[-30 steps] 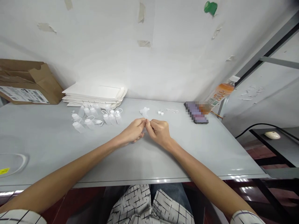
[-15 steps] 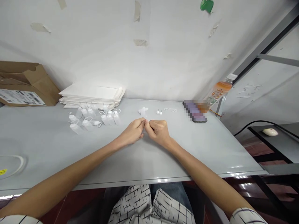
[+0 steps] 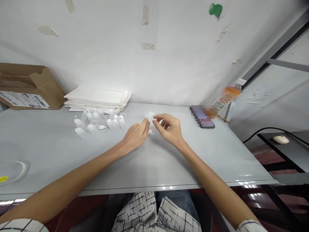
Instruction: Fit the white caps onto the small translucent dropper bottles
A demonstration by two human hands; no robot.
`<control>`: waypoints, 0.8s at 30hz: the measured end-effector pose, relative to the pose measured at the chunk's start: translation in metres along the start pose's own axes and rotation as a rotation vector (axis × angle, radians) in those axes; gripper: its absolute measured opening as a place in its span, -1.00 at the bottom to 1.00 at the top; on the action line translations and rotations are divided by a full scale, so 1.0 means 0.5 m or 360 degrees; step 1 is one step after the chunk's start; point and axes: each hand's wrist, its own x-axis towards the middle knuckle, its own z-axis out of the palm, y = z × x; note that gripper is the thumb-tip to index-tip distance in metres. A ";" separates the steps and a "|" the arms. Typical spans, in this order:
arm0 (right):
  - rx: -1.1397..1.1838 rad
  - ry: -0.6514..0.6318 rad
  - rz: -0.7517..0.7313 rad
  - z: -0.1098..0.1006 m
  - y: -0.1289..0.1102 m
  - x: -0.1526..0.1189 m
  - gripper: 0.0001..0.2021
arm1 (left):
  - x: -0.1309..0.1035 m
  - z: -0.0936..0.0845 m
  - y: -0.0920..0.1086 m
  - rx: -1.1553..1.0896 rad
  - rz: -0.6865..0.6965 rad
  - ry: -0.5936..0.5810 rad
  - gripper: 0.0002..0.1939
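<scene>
My left hand (image 3: 137, 134) is closed, thumb pressed to its fingers, around a small squeeze bottle that it mostly hides. Only a whitish end (image 3: 151, 131) with a thin needle-like tip pokes out to the right. Close by, my right hand (image 3: 169, 127) is raised with thumb and index finger apart, nothing visible between them. Behind the hands lie small clear-white plastic pieces (image 3: 149, 114) and thin white loops (image 3: 177, 115). To the left stand and lie several small translucent squeeze bottles (image 3: 116, 122) with white caps and looped straps, some with needle tips.
A stack of white envelopes or sheets (image 3: 96, 99) lies against the wall, beside an open cardboard box (image 3: 51, 88). At right are a phone (image 3: 202, 117) and a leaning drink bottle (image 3: 225, 98). A clear round-edged item (image 3: 23, 169) sits at the left edge of the table.
My hands were together at the fingertips; now the right has drawn away to the right and its fingers have parted. The left keeps its closed grip.
</scene>
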 end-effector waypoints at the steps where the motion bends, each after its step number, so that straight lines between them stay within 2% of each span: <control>1: -0.0010 -0.0017 -0.0008 0.001 0.000 -0.001 -0.89 | -0.001 -0.001 0.001 0.0029 -0.0002 -0.0010 -0.74; 8: 0.0007 -0.0169 -0.0047 -0.002 0.007 0.003 -0.86 | -0.001 0.001 0.003 0.0146 -0.0004 -0.0071 -0.72; 10: 0.0030 -0.0255 0.0017 -0.007 0.010 0.006 -0.87 | 0.000 0.002 0.001 0.0123 0.0006 -0.0071 -0.72; 12: 0.0106 -0.0325 0.0176 -0.014 0.013 0.010 -0.88 | 0.001 0.001 0.001 0.0050 -0.0001 -0.0069 -0.70; 17: 0.0445 -0.0364 0.0594 -0.040 0.018 0.028 -0.86 | -0.008 -0.006 0.008 -0.0460 0.0031 -0.0004 -0.63; 19: 0.0586 -0.0327 0.0680 -0.053 0.017 0.036 -0.80 | -0.012 -0.009 0.011 -0.0685 0.0073 0.0024 -0.63; 24: 0.0841 -0.0244 0.0763 -0.069 0.014 0.044 -0.74 | -0.012 -0.007 0.006 -0.0969 0.0107 -0.0029 -0.68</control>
